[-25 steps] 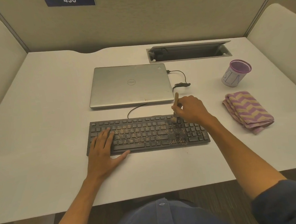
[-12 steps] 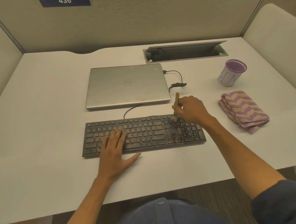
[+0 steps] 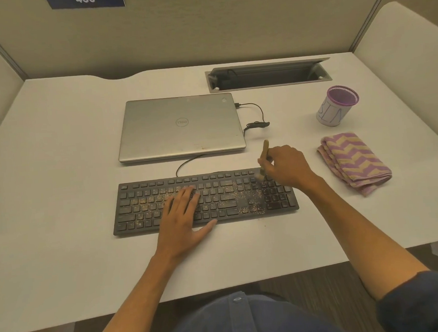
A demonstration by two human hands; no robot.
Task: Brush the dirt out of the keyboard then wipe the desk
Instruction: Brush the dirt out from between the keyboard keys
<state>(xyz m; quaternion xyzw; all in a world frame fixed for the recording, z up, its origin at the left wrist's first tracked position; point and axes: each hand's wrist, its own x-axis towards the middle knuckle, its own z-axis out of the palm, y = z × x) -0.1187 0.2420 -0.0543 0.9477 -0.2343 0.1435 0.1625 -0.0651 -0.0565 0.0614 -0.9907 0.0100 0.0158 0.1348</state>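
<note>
A black keyboard (image 3: 144,216) lies on the white desk (image 3: 58,155), its keys speckled with tan crumbs, thickest toward the right middle. My left hand (image 3: 184,216) rests flat on the middle keys, fingers spread. My right hand (image 3: 286,165) grips a small wooden-handled brush (image 3: 264,152) held nearly upright, its bristles touching the top right keys above the number pad. A folded purple and tan zigzag cloth (image 3: 353,161) lies to the right of the keyboard, apart from both hands.
A closed silver laptop (image 3: 179,127) sits behind the keyboard with a black cable (image 3: 257,117) plugged into its right side. A purple-rimmed mesh cup (image 3: 336,106) stands at the right. An open cable tray (image 3: 268,75) is set into the desk's back. Partition walls surround the desk.
My left hand has slid rightward along the keyboard from its left end to its middle. The brush stays at the top right keys.
</note>
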